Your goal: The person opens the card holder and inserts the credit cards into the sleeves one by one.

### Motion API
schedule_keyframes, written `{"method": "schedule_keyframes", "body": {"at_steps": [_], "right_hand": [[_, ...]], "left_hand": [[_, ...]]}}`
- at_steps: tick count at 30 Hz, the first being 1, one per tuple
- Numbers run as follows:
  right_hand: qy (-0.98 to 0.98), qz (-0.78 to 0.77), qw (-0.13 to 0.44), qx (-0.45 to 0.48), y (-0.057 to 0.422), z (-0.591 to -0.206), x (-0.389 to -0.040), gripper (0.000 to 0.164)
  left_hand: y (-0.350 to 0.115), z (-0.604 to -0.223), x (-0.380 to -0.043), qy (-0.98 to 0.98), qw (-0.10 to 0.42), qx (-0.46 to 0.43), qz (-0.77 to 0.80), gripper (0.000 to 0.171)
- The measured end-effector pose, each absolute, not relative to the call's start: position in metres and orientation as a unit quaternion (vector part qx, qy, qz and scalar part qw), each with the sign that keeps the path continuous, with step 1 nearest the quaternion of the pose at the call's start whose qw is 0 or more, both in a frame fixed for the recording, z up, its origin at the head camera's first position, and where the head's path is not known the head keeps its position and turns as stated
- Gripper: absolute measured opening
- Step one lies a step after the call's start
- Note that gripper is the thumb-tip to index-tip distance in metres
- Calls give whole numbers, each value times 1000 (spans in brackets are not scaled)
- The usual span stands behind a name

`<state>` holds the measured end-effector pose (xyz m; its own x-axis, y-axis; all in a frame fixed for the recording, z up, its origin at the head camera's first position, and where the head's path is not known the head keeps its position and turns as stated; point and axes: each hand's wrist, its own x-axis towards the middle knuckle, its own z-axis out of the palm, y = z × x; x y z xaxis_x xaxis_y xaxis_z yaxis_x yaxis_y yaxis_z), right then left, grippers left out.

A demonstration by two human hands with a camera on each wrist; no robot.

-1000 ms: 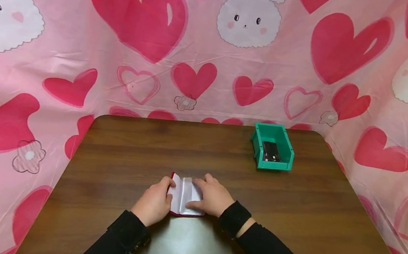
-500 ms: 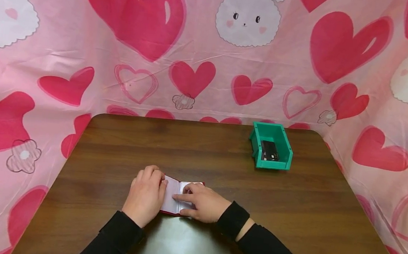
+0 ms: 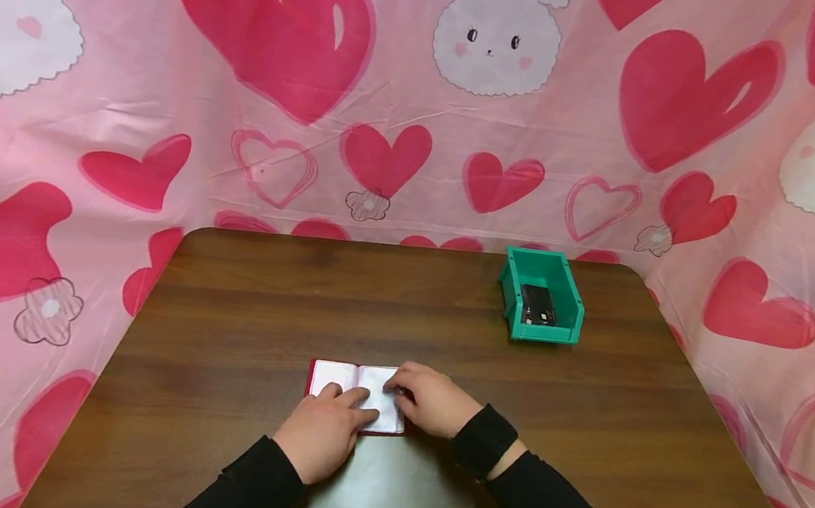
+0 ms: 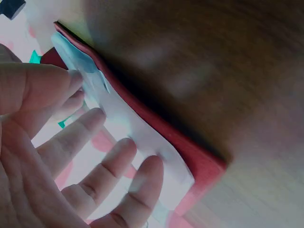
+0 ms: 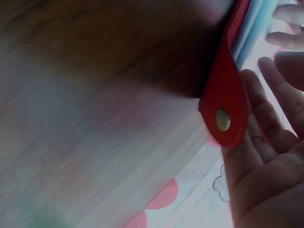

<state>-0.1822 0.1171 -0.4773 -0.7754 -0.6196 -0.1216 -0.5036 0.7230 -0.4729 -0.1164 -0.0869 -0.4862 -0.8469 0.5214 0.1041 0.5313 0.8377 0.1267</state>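
Note:
A small red card holder (image 3: pixel 375 378) lies spread open on the table, its clear plastic sleeves showing whitish. My left hand (image 3: pixel 322 435) rests on it from the front, fingers spread across the sleeves near the fold. At the right edge my right hand (image 3: pixel 436 401) has its fingers curled, thumb and fingertips pinching the sleeve edge. In the left wrist view the fingertips meet the sleeves above the red cover (image 4: pixel 202 166). A red strap (image 5: pixel 230 90) with a metal snap sticks out beside the right fingers in the right wrist view.
A green plastic bin (image 3: pixel 545 334) stands at the back right of the brown wooden table (image 3: pixel 342 297), with a dark flat item (image 3: pixel 538 304) inside. Behind the table hangs a pink cloth (image 3: pixel 410 95) with hearts and rabbits.
Sleeves of the card holder have been turned over and now lie flatter. My left hand has gone from its left edge onto the sleeves; my right hand has moved back to the right edge.

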Motion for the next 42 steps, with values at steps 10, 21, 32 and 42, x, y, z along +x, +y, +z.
{"method": "schedule_keyframes", "body": {"at_steps": [10, 21, 32, 42], "right_hand": [[955, -235, -134, -119, 189, -464, -221, 30], [984, -169, -44, -19, 225, -480, -241, 49], [984, -154, -56, -76, 192, -477, -219, 47], [971, -190, -126, -68, 194, -462, -222, 21]], "left_hand": [[-81, -484, -112, -963, 20, -254, -83, 29], [-85, -487, -112, -965, 0, -243, -101, 30], [-86, -488, -114, -965, 12, -243, -100, 29], [-85, -488, -114, -965, 14, -244, -96, 29]]}}
